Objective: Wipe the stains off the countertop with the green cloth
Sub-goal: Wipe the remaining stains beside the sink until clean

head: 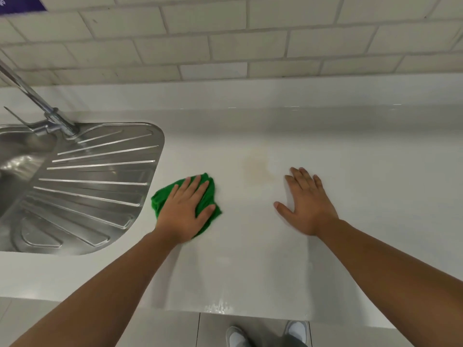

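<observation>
A crumpled green cloth (pixel 209 191) lies on the white countertop (pixel 363 171), just right of the steel drainboard. My left hand (pixel 184 211) presses flat on the cloth with straight, spread fingers. A faint yellowish-brown stain (pixel 256 166) marks the counter a little beyond and between my hands, right of the cloth. My right hand (pixel 304 200) rests flat on the bare counter, fingers straight, just right of the stain.
A steel sink with a ribbed drainboard (pixel 95 186) fills the left side, and a tap (pixel 50 116) stands at its back. A tiled wall (pixel 250 46) rises behind the counter. The counter's front edge (pixel 250 313) runs above my shoes (pixel 238 336).
</observation>
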The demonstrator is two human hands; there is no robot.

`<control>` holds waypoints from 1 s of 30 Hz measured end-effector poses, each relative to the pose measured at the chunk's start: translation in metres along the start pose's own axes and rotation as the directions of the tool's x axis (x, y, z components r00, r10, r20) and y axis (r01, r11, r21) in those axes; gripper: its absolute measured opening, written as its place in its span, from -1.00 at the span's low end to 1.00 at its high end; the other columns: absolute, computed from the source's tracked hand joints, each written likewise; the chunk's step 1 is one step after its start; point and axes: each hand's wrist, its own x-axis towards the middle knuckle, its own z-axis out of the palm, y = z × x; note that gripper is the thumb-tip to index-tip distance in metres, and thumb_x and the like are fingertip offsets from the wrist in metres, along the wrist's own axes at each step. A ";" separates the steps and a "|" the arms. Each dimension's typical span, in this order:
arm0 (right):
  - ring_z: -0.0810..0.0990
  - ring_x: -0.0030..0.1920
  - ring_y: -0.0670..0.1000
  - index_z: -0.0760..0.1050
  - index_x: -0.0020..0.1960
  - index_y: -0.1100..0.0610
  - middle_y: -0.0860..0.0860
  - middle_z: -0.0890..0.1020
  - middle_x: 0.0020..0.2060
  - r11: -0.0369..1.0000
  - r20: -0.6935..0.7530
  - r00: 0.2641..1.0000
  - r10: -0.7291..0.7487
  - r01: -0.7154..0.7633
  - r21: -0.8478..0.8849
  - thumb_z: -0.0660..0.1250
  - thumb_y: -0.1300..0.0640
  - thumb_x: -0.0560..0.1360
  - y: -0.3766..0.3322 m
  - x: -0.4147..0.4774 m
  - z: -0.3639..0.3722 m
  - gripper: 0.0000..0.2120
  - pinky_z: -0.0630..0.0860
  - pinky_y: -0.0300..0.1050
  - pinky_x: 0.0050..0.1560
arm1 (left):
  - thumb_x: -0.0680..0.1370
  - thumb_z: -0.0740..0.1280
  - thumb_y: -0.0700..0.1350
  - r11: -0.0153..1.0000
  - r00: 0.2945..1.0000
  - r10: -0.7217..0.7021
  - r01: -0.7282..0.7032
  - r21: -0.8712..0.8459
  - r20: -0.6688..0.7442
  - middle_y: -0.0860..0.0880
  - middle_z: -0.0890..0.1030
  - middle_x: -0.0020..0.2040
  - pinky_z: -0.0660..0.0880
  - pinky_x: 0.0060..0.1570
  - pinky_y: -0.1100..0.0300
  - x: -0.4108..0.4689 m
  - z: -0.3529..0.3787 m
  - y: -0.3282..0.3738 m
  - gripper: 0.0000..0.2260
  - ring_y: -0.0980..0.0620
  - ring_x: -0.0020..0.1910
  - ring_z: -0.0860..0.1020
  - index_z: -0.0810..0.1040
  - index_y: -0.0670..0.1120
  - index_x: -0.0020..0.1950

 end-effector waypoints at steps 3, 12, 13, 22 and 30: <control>-0.20 0.61 0.02 -0.01 0.62 0.11 0.03 -0.07 0.63 1.000 -0.009 1.000 -0.012 0.012 0.004 -0.15 -0.42 0.51 0.002 0.000 0.001 -0.14 -0.19 0.11 0.58 | 0.60 -0.05 0.35 1.000 1.000 0.000 -0.001 -0.026 -0.029 0.05 0.12 0.64 -0.06 0.58 -0.01 -0.010 -0.001 -0.026 -0.34 0.02 0.63 0.01 0.16 0.07 0.63; -0.20 0.61 0.02 0.01 0.61 0.10 0.03 -0.06 0.63 0.999 -0.026 1.000 -0.013 0.015 0.045 -0.04 -0.40 0.54 0.002 0.001 0.002 -0.17 -0.20 0.11 0.58 | 0.62 -0.16 0.31 0.932 0.934 -0.357 0.358 0.053 -0.027 -0.10 -0.02 0.66 -0.10 0.57 -0.17 0.070 0.006 0.029 -0.31 -0.15 0.63 -0.06 -0.03 -0.03 0.66; -0.19 0.61 0.02 0.01 0.61 0.10 0.03 -0.05 0.63 0.999 -0.026 1.000 -0.014 0.015 0.044 -0.04 -0.40 0.54 0.001 0.001 0.002 -0.17 -0.19 0.12 0.58 | 0.62 -0.17 0.31 0.951 0.953 -0.303 0.304 0.062 -0.019 -0.08 -0.01 0.66 -0.10 0.57 -0.16 0.069 0.007 0.040 -0.31 -0.15 0.63 -0.05 -0.02 -0.02 0.66; -0.17 0.61 0.02 0.04 0.61 0.09 0.02 -0.03 0.63 0.998 -0.042 0.999 -0.009 0.012 0.056 -0.06 -0.42 0.52 0.003 0.001 0.003 -0.16 -0.16 0.11 0.59 | 0.62 -0.11 0.35 0.997 0.997 0.078 -0.078 0.026 0.026 0.04 0.01 0.65 -0.09 0.59 -0.07 -0.014 0.013 0.053 -0.35 -0.01 0.63 -0.07 0.05 0.08 0.65; -0.24 0.60 0.00 -0.04 0.63 0.09 0.01 -0.10 0.63 0.999 -0.026 1.000 -0.006 0.007 0.035 -0.09 -0.41 0.54 0.002 -0.003 0.001 -0.17 -0.20 0.10 0.58 | 0.62 -0.14 0.32 0.964 0.965 -0.263 0.264 0.037 -0.019 -0.05 0.02 0.66 -0.09 0.57 -0.14 0.065 0.001 0.013 -0.33 -0.11 0.63 -0.04 0.01 0.02 0.66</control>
